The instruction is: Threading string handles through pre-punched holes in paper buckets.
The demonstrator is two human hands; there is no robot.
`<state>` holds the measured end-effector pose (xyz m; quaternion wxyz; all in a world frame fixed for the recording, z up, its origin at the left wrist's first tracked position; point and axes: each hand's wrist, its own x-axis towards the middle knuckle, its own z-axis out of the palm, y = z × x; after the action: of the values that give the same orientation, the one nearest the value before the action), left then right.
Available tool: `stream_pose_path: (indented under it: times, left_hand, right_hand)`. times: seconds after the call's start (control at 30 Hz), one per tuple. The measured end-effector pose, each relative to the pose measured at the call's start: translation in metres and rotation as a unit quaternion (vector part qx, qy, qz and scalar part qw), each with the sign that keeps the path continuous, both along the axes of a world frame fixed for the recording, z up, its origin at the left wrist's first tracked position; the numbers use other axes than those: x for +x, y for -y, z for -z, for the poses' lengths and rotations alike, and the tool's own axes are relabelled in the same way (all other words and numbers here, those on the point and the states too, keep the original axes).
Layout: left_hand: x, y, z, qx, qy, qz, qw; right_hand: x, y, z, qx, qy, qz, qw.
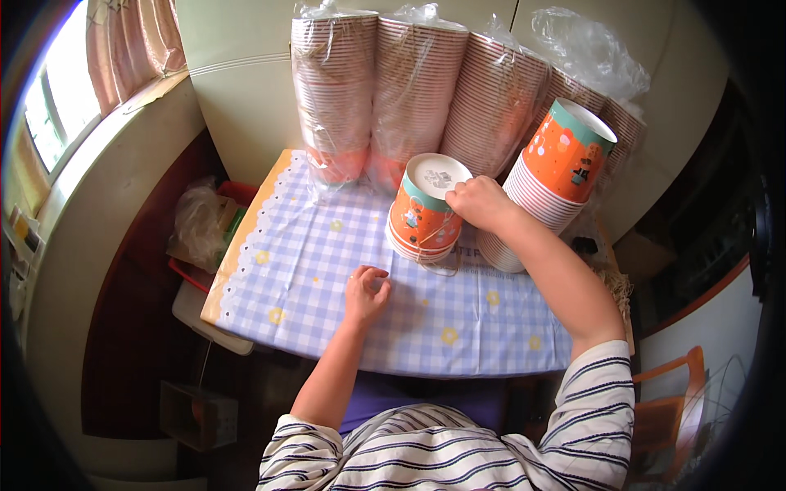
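**Right hand is working at the cup's top edge while the left is idling**

Clock directions are running from the table's middle. The upturned cup stack (426,219) is standing near 12 o'clock, base up, thin twine (422,243) trailing about its lower part. The right hand (481,203) is resting bent fingers at the base's right edge; whether they are pinching cup or twine, I cannot tell. The left hand (368,295) is hovering toward 8 o'clock, loosely curled, grasping nothing.

Ideally, the left hand would be steadying the stack low down while the right is keeping any pull gentle; paper walls could be denting otherwise.

A blue-checked tablecloth (319,303) is covering the table. Plastic-wrapped cup stacks (416,106) are lining the back from 11 to 1; a second orange-topped stack (569,155) is leaning at 2. Beyond, a window (70,94) is glowing at 10, and a wooden chair (695,380) is standing at 4.
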<state>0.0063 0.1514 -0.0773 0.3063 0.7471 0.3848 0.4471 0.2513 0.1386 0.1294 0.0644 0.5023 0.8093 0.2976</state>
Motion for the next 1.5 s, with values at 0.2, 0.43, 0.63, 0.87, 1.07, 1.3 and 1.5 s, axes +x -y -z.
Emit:
stream_pose_path:
  times: [0.2, 0.43, 0.63, 0.87, 1.07, 1.3, 1.5]
  left_hand:
    - [0.000, 0.002, -0.005, -0.024, -0.003, 0.004, 1.000]
    - [0.001, 0.001, -0.006, -0.031, 0.004, 0.011, 0.999]
    - [0.000, 0.003, -0.008, -0.014, -0.011, 0.003, 1.000]
    - [0.000, 0.002, -0.008, -0.019, -0.011, 0.010, 1.000]
    - [0.000, 0.002, -0.009, -0.025, -0.008, 0.010, 1.000]
    - [0.001, 0.001, -0.007, -0.007, -0.020, 0.004, 1.000]
    - [0.000, 0.001, -0.008, -0.009, -0.025, 0.005, 1.000]
  right_hand:
    - [0.003, 0.001, 0.005, 0.005, 0.002, -0.009, 1.000]
    - [0.006, 0.001, 0.006, 0.004, 0.016, -0.010, 1.000]
    - [0.007, 0.002, 0.008, 0.007, 0.001, -0.016, 1.000]
    - [0.008, 0.002, 0.005, 0.008, 0.018, -0.013, 1.000]
    - [0.014, 0.001, 0.001, 0.020, 0.025, -0.010, 0.999]
    - [0.016, 0.003, 0.011, 0.022, 0.020, -0.024, 0.999]
    - [0.015, 0.004, 0.013, 0.023, 0.013, -0.023, 0.999]
